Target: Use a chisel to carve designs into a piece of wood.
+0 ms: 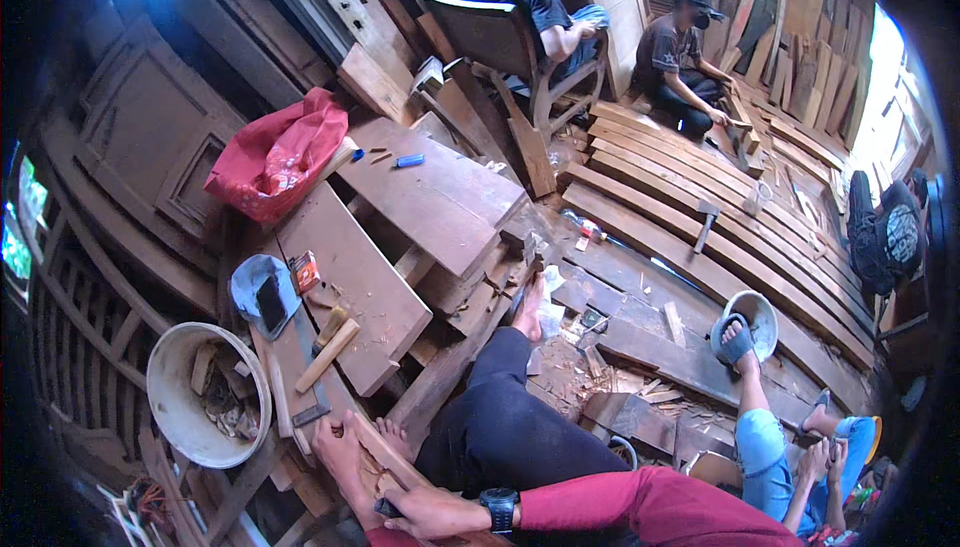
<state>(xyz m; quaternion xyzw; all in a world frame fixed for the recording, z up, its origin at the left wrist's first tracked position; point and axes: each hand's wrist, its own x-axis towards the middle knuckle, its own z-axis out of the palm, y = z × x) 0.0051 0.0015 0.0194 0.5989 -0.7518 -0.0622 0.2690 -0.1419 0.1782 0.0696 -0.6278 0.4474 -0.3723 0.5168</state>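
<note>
At the lower edge, my left hand (343, 459) has its fingers curled over the end of a long wooden piece (388, 455) with a pale, roughly cut top. Lower down on the same piece, my right hand (437, 513), with a black watch on the wrist, is closed around a dark object (388, 508), mostly covered by the fingers. My bare foot (394, 437) rests beside the wood. Just beyond my left hand lie a wooden mallet (328, 355) and a dark flat metal piece (311, 414).
A white bucket (160, 402) of wood scraps stands at left. A blue cap (252, 282) with a phone, a red bag (285, 162) and a blue lighter (408, 161) lie on boards. Stacked beams (690, 202) hold a hammer-like tool (706, 227). Several people sit nearby, one at lower right.
</note>
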